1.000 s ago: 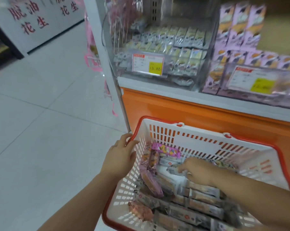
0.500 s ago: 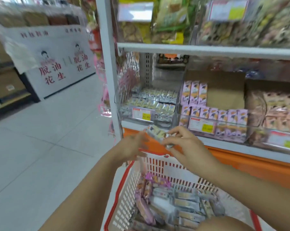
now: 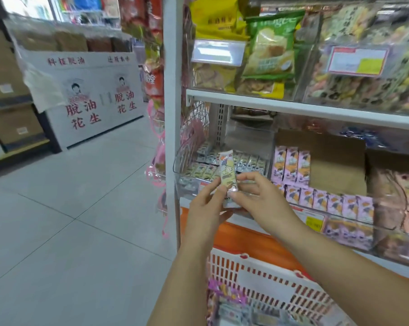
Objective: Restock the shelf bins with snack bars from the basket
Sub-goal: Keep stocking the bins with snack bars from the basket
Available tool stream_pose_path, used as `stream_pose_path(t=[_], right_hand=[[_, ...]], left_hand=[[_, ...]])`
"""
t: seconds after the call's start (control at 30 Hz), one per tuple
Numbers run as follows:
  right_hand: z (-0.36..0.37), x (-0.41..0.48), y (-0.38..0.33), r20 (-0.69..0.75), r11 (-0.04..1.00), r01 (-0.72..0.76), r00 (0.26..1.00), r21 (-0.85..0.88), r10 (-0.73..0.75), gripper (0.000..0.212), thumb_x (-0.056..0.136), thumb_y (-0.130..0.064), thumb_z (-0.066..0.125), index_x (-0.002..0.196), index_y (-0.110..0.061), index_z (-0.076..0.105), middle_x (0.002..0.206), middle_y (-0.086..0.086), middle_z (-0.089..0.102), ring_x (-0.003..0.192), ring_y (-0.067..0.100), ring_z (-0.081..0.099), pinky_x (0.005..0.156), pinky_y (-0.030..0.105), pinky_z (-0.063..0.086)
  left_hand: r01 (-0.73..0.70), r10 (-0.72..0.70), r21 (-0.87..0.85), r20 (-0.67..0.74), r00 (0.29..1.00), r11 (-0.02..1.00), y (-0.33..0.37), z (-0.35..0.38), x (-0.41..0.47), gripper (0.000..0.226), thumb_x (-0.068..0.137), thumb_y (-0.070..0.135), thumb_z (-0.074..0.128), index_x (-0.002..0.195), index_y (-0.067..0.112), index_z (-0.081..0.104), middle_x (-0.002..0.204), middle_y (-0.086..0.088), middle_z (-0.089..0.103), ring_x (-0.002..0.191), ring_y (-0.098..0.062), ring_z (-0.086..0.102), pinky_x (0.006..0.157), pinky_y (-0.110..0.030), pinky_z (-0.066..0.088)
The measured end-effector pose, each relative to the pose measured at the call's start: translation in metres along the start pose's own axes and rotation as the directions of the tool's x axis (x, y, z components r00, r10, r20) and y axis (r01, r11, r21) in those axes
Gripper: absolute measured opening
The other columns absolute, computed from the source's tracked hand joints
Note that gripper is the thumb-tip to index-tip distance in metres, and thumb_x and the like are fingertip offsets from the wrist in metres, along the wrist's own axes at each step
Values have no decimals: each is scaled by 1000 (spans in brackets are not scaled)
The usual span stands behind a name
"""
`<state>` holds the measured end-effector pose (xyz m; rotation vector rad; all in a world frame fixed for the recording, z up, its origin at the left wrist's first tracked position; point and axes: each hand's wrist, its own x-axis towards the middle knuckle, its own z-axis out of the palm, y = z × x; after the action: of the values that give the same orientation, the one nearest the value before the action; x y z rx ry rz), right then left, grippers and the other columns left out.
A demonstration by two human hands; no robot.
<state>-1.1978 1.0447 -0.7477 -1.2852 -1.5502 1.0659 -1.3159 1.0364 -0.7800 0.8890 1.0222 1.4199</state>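
Note:
Both hands hold one pale yellow snack bar point(image 3: 227, 172) upright in front of the shelf. My left hand point(image 3: 207, 208) pinches its lower left edge and my right hand point(image 3: 257, 198) grips its lower right end. Right behind the bar is a clear shelf bin point(image 3: 187, 184) filled with several bars in the same pale wrapper. The white and red basket point(image 3: 264, 274) sits below my arms, with more wrapped bars lying in it.
To the right, a second clear bin point(image 3: 335, 208) holds pink boxed snacks. Bags of chips point(image 3: 269, 50) fill the shelf above. A white upright post point(image 3: 170, 114) frames the shelf's left side, with grey tiled floor beyond it and a white display stand point(image 3: 93, 97) at the back.
My right hand took a bar out of the basket and lifted it. My left hand left the basket rim and joined it on the bar, which has risen up to the bin.

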Motion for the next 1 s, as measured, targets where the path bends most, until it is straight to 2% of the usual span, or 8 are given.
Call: stream_pose_path(t=[0.17,0.27,0.4,0.5,0.63,0.8,0.9,1.0], right_hand=[[16,66,-2,-9,945,-142,988,293,151,19,91,-3,59,102,-16,50,94,8,68,77,21,68,68,30,57],[25,125,10,-119,942,-199,964,269,238,21,90,-2,60,106,-10,48,115,17,58,81,22,65,72,30,57],[36,196,30,-175,943,-261,938,204,298,37,92,-2,58,126,-1,44,129,22,50,68,17,58,72,32,56],[43,235,45,-188,933,-311,920,181,343,18,92,-1,57,109,-3,53,122,22,56,69,22,60,76,33,54],[45,265,57,-237,944,-330,916,18,325,31,92,-3,58,122,5,56,115,20,63,94,34,67,87,40,55],[45,270,67,-150,934,-238,968,-267,204,29,91,4,53,117,-9,55,104,18,62,87,30,62,63,32,53],[45,267,71,-83,877,-141,990,-459,116,44,90,6,49,131,-12,48,125,11,55,111,29,55,89,35,49],[40,256,62,-2,814,-70,996,-577,85,55,91,8,42,143,-11,38,140,14,47,106,27,54,71,32,49]], left_hand=[[-67,78,113,-90,993,991,-15,-6,34,27,100,35,43,121,41,57,125,4,61,106,-9,61,91,-30,51],[-51,140,364,-224,964,930,-28,-9,48,31,100,31,42,128,43,48,145,9,38,128,-7,38,100,-23,32],[24,117,468,-271,956,883,-37,-6,59,42,100,31,41,141,38,38,156,13,17,143,-12,15,111,-33,25],[44,107,492,-275,956,870,-39,-4,63,42,100,31,41,140,41,37,156,18,14,144,-9,9,113,-34,21],[41,111,481,-283,953,876,-40,-7,66,40,99,29,43,137,43,41,154,20,17,144,-7,9,112,-32,22],[22,135,498,-278,951,867,-43,-9,66,41,98,28,45,136,44,42,154,22,17,143,-6,9,111,-31,23],[24,125,497,-266,956,868,-42,-9,64,42,98,29,45,137,45,40,154,22,16,144,-5,9,110,-30,23],[12,128,499,-245,961,867,-41,-10,63,43,98,28,45,138,43,41,155,22,15,143,-4,12,103,-22,23]])
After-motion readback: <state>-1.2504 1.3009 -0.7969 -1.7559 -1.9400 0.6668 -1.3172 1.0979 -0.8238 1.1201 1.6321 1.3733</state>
